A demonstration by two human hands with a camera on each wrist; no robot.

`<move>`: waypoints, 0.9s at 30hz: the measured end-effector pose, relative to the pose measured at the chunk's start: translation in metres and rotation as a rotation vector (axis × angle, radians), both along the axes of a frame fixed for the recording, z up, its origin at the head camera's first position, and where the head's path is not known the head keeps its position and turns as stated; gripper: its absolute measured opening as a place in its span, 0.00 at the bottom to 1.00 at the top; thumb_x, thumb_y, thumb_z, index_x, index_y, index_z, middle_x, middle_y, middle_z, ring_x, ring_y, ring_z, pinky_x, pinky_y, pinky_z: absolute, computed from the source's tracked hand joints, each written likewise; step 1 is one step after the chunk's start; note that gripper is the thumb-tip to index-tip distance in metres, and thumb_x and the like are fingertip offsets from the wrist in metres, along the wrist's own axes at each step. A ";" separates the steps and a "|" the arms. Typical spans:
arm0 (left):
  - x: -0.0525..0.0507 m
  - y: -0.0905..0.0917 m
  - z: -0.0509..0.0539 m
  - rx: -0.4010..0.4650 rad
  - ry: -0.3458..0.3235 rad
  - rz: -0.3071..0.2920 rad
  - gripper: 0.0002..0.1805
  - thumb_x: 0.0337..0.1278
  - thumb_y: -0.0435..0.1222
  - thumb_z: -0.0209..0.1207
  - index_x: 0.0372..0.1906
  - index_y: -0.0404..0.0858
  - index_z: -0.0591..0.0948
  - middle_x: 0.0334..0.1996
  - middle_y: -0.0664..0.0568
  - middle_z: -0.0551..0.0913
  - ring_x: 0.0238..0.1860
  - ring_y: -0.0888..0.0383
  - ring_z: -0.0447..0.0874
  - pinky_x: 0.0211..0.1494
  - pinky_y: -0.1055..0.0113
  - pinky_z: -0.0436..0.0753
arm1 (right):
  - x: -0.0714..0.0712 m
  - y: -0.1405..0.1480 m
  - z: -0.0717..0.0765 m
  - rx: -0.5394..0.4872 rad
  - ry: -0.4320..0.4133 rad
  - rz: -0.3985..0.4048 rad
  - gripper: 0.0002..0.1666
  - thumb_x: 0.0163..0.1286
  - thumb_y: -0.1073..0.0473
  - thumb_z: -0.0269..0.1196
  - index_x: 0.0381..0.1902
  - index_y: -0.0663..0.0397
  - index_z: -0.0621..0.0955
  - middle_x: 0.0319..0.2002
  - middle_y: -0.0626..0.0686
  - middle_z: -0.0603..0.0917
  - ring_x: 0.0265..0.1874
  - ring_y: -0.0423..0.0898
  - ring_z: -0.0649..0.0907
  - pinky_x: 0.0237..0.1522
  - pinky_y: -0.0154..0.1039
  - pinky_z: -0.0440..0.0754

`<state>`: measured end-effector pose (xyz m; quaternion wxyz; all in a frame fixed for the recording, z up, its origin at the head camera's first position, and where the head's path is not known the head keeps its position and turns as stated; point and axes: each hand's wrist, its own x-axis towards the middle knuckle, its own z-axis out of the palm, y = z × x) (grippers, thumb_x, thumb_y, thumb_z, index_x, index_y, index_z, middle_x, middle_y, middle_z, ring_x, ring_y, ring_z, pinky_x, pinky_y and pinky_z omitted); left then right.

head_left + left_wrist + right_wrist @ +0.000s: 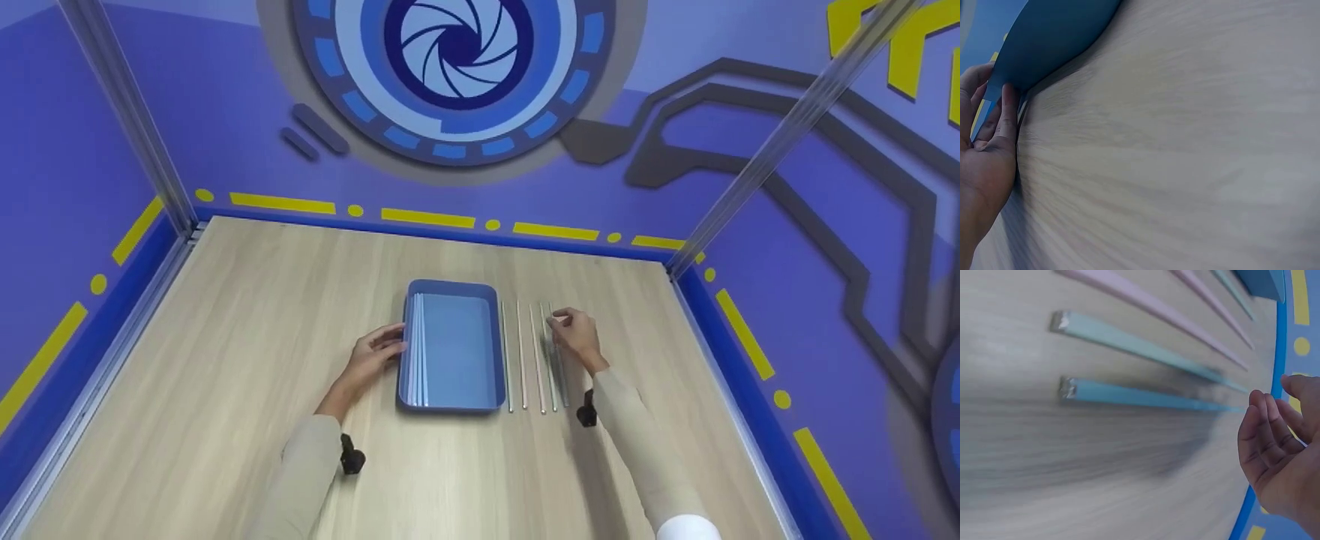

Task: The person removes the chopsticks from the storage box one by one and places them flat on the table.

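A blue rectangular tray (461, 352) lies on the table with several pale chopsticks (417, 352) along its left inner side. At the tray's left wall, my left hand (375, 352) rests its fingers against the outside; the left wrist view shows the thumb by that wall. Several chopsticks lie apart to the right of the tray: green, pink (522, 356) and a blue one (1140, 395) on the far right. My right hand (1280, 444) is by the far, thin end of the blue chopstick, fingers slightly bent and thumb apart. Contact there cannot be made out.
The wooden table (255, 322) is bounded by blue panels with yellow marks at the back and sides. Metal posts (142, 127) stand at the back corners. Small black devices (352, 454) are worn at both wrists.
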<state>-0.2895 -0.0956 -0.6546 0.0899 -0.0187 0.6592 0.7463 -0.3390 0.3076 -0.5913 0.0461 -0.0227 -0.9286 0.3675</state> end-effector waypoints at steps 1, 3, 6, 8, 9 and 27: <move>-0.001 0.000 0.000 -0.004 0.004 -0.001 0.28 0.67 0.31 0.63 0.70 0.35 0.74 0.65 0.35 0.78 0.56 0.59 0.81 0.59 0.71 0.84 | -0.001 -0.004 0.003 0.002 0.014 0.020 0.17 0.71 0.59 0.66 0.51 0.67 0.85 0.30 0.60 0.87 0.22 0.44 0.81 0.21 0.27 0.73; -0.001 -0.001 0.000 -0.010 0.014 -0.003 0.27 0.67 0.31 0.63 0.70 0.34 0.74 0.65 0.34 0.78 0.56 0.59 0.81 0.59 0.70 0.84 | -0.003 -0.013 0.007 -0.004 0.048 0.066 0.16 0.71 0.60 0.66 0.50 0.68 0.85 0.31 0.63 0.88 0.23 0.51 0.84 0.21 0.27 0.74; -0.001 -0.001 0.000 0.001 0.011 0.004 0.27 0.67 0.30 0.63 0.69 0.32 0.74 0.63 0.34 0.79 0.55 0.60 0.82 0.59 0.71 0.85 | -0.005 -0.028 0.015 -0.012 0.072 0.126 0.17 0.72 0.61 0.66 0.51 0.69 0.84 0.33 0.65 0.87 0.26 0.60 0.87 0.21 0.27 0.76; -0.001 -0.001 -0.001 0.009 0.007 0.012 0.27 0.67 0.29 0.63 0.69 0.32 0.75 0.63 0.34 0.79 0.53 0.61 0.82 0.57 0.72 0.85 | -0.008 -0.039 0.020 -0.021 0.076 0.161 0.17 0.72 0.61 0.65 0.53 0.69 0.84 0.33 0.66 0.88 0.28 0.64 0.88 0.21 0.26 0.76; -0.001 -0.001 -0.001 0.009 0.008 0.012 0.27 0.67 0.28 0.63 0.69 0.32 0.75 0.63 0.33 0.79 0.53 0.61 0.82 0.57 0.72 0.85 | -0.009 -0.044 0.023 -0.025 0.077 0.180 0.17 0.73 0.61 0.65 0.53 0.69 0.84 0.33 0.66 0.88 0.28 0.65 0.88 0.21 0.25 0.75; -0.002 0.001 -0.001 0.055 0.007 0.023 0.26 0.65 0.27 0.63 0.68 0.31 0.76 0.62 0.34 0.80 0.57 0.55 0.82 0.57 0.71 0.85 | -0.027 -0.150 0.012 -0.130 -0.054 0.409 0.13 0.72 0.66 0.63 0.48 0.73 0.84 0.37 0.68 0.89 0.30 0.58 0.88 0.29 0.36 0.88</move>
